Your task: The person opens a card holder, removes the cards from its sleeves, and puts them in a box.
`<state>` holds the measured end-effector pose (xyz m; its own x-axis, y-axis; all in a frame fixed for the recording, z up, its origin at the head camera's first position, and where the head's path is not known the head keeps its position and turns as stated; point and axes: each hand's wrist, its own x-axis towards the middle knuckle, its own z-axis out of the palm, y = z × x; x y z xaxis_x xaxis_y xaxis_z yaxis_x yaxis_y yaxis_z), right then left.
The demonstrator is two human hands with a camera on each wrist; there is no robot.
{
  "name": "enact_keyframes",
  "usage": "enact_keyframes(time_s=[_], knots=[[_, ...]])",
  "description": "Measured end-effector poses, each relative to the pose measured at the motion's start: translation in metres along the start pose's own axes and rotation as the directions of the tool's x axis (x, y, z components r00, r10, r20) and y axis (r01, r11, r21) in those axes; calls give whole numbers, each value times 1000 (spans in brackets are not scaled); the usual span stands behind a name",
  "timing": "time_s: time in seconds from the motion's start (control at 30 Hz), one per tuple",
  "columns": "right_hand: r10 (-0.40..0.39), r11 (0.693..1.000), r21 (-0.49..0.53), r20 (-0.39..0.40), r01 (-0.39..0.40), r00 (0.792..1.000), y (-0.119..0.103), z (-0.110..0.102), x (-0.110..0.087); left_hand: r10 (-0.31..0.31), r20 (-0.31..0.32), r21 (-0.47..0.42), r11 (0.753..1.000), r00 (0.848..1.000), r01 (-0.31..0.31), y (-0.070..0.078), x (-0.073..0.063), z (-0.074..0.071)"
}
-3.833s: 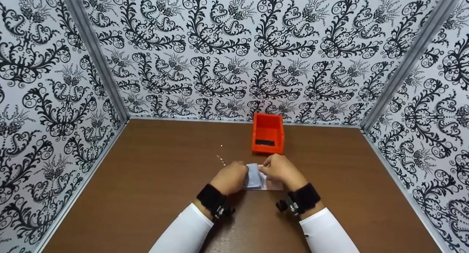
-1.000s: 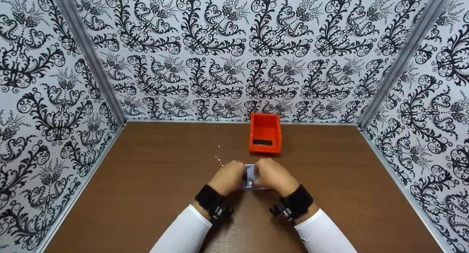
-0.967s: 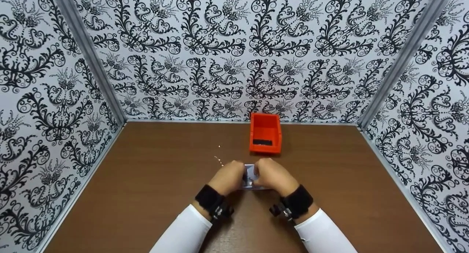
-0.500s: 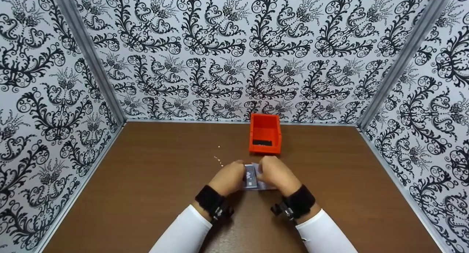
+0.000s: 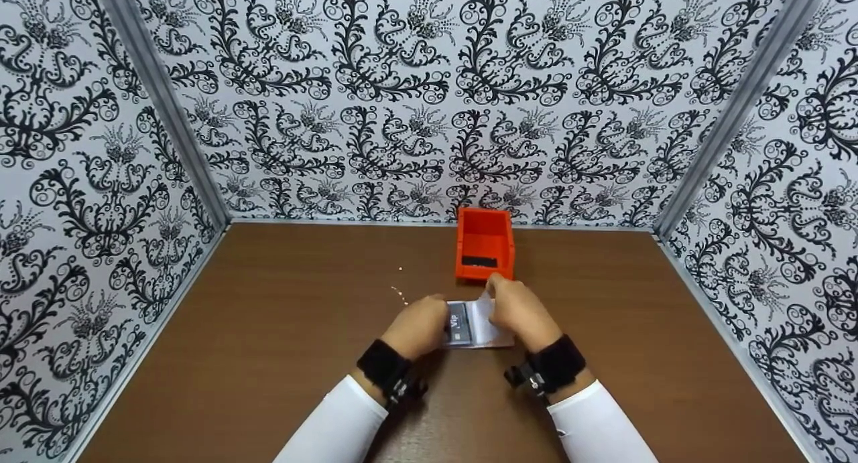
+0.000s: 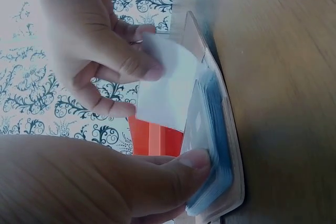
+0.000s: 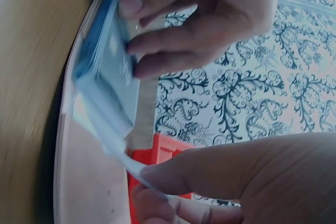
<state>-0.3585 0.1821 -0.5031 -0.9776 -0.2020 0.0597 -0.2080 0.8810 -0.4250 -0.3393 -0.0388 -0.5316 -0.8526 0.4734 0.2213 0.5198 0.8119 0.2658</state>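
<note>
A card holder [image 5: 497, 344] lies spread on the table, its pale pinkish cover [image 7: 84, 177] underneath. Bluish clear sleeves make a thick stack [image 6: 212, 140] on its left side, with a dark card [image 5: 458, 323] with light lettering on top. My left hand [image 5: 419, 325] holds that stack at its left edge, thumb pressed on the sleeves in the left wrist view. Between thumb and fingers, my right hand [image 5: 526, 313] pinches a thin translucent sleeve page [image 6: 169, 85], which stands raised and bent over the right side.
Just behind the hands stands an orange bin [image 5: 485, 242] with a dark flat item [image 5: 480, 261] inside. Small light specks [image 5: 400, 293] mark the wooden table [image 5: 301, 315] to the left. Patterned walls [image 5: 429, 114] enclose the back and sides.
My right hand has moved right and slightly up, lifting a sleeve page away from the left stack. The dark lettered card has come into clearer view. My left hand stays in place.
</note>
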Motion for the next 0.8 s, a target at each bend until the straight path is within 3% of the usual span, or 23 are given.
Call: enact_keyframes(time_s=[0.17, 0.37, 0.8], knots=[[59, 998, -14, 99, -58, 993, 8, 1, 1, -18, -14, 81, 997, 1000, 19, 1, -1, 0], [74, 997, -25, 163, -71, 984, 15, 2, 2, -12, 1, 35, 999, 1000, 12, -2, 0, 0], [89, 996, -24, 171, -86, 981, 15, 1, 0, -23, 32, 4, 1000, 999, 23, -3, 0, -2]])
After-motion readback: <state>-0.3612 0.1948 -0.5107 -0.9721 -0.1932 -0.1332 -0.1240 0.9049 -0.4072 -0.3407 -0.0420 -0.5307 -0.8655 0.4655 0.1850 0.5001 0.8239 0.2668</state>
